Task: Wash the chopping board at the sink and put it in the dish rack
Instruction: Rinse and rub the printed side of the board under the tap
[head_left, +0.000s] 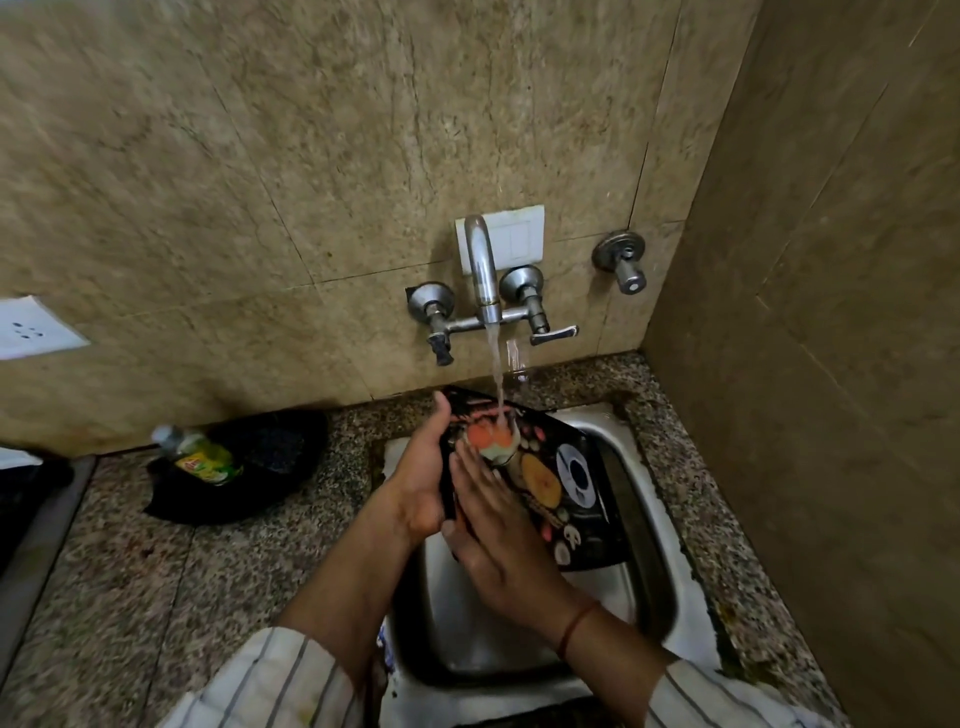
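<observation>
**Rinsing under way, rack step still ahead**

Fingers (441, 415) of the left hand (421, 478) are wrapped round the left edge of the chopping board (566, 483), clamping it tilted over the sink (649, 519). Fingers of the right hand (498, 535) lie flat and spread on the board's printed face, gripping nothing, as if rubbing it. Water from the tap (483, 270) lands on the board's upper part, just beyond the right fingertips.

By my reading the wash is mid-course: the board is wet and being worked by hand, no suds are visible, and whether the underside is done cannot be told. Turning the tap off, draining the board and racking it all remain. No dish rack shows anywhere in view.

Left of the sink, on the speckled tabletop (156, 597), a green bottle (200, 457) lies in a dark pan (260, 467). Right of the sink a wall stands close, leaving little room that side; the tap's lever handle (553, 335) juts out just above the board.
</observation>
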